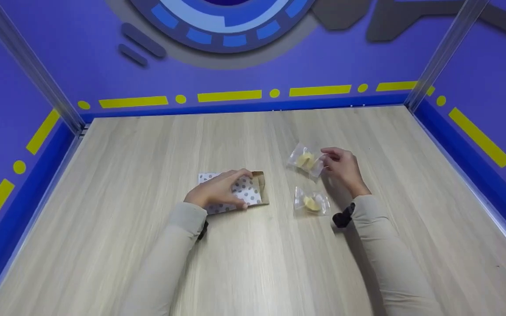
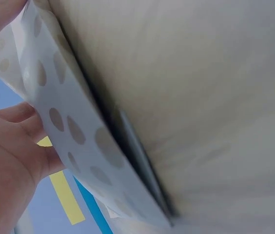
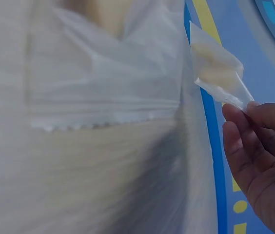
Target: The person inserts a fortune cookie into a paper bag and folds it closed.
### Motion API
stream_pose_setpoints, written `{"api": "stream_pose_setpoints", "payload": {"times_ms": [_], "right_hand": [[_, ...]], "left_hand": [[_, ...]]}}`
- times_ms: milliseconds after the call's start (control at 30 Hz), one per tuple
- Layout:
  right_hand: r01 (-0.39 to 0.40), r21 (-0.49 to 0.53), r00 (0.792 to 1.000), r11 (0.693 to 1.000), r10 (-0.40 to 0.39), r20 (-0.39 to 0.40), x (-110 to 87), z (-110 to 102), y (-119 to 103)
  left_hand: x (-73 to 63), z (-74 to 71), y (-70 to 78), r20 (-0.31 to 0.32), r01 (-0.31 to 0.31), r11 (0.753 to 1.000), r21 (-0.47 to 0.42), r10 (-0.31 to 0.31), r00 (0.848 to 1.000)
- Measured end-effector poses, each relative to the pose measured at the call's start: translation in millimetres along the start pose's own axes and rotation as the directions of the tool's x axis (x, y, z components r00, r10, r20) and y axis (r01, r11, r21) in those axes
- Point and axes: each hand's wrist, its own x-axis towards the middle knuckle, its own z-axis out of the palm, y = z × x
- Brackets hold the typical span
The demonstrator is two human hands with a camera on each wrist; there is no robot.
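Observation:
A white paper bag with grey dots (image 1: 246, 191) lies flat on the table, its brown open mouth facing right. My left hand (image 1: 218, 191) spans the bag and grips it, thumb at the near edge and fingers at the far edge; the left wrist view shows the dotted side (image 2: 74, 126) close up. With thumb and fingertips, my right hand (image 1: 343, 169) pinches the right edge of a clear packet (image 1: 305, 161) holding yellow pieces. In the right wrist view this packet (image 3: 218, 70) is raised and tilted. A second clear packet (image 1: 311, 202) with a yellow piece lies nearer on the table.
The pale wood-grain table (image 1: 244, 272) runs back to a blue-purple wall (image 1: 235, 81) with yellow dashes and dots. Similar panels (image 1: 490, 109) stand on both sides, with metal posts (image 1: 446, 52) at the corners.

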Motion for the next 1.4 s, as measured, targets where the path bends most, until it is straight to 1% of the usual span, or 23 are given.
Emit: {"api": "stream_pose_setpoints", "payload": {"times_ms": [200,333,533,700,800,867,933,1033,1167,1267,1400], "right_hand": [[0.033,0.046,0.999,0.998,-0.033,0.004,-1.1,2.4,-8.5],[0.056,0.034,0.998,0.998,-0.056,0.008,-0.4,4.8,-13.1],[0.081,0.010,0.995,0.997,-0.082,0.051,0.4,8.8,-18.8],[0.097,-0.002,0.992,0.995,-0.097,0.086,-1.3,11.1,-23.6],[0.071,0.006,0.991,0.997,-0.072,0.114,-7.0,11.4,-37.7],[0.064,0.013,0.989,0.998,-0.065,0.130,-7.6,12.6,-40.2],[0.054,0.004,0.988,0.999,-0.054,0.142,-7.4,14.1,-41.9],[0.059,-0.004,0.987,0.998,-0.058,0.151,-2.1,18.3,-33.2],[0.058,-0.001,0.983,0.998,-0.057,0.175,-2.1,22.2,-35.9],[0.071,-0.003,0.977,0.997,-0.069,0.202,-2.6,25.1,-37.9],[0.069,-0.001,0.968,0.998,-0.066,0.242,-4.0,29.1,-41.5]], "left_hand": [[-0.4,-0.5,-2.2,-0.004,-0.021,1.000,-0.006,0.021,1.000],[-1.8,-1.0,-2.9,-0.005,-0.028,0.999,-0.017,0.028,1.000],[-4.0,-1.0,-3.1,-0.007,-0.036,0.998,-0.046,0.036,0.999],[-3.7,-0.5,-3.4,-0.008,-0.041,0.999,-0.026,0.041,0.999],[-3.8,-0.8,-3.3,-0.006,-0.035,0.999,-0.024,0.035,0.999],[-4.1,-0.8,-3.1,-0.007,-0.029,0.999,-0.029,0.028,1.000],[-4.5,-0.9,-2.7,-0.010,-0.026,0.999,-0.032,0.026,1.000],[-4.3,-0.9,-2.7,-0.015,-0.026,0.999,-0.030,0.026,1.000],[-4.3,-0.7,-3.2,-0.017,-0.022,0.999,-0.027,0.022,1.000],[-4.8,-0.7,-3.5,-0.014,-0.015,1.000,-0.025,0.015,1.000],[-5.0,-0.5,-3.4,-0.011,-0.013,1.000,-0.022,0.012,1.000]]}}
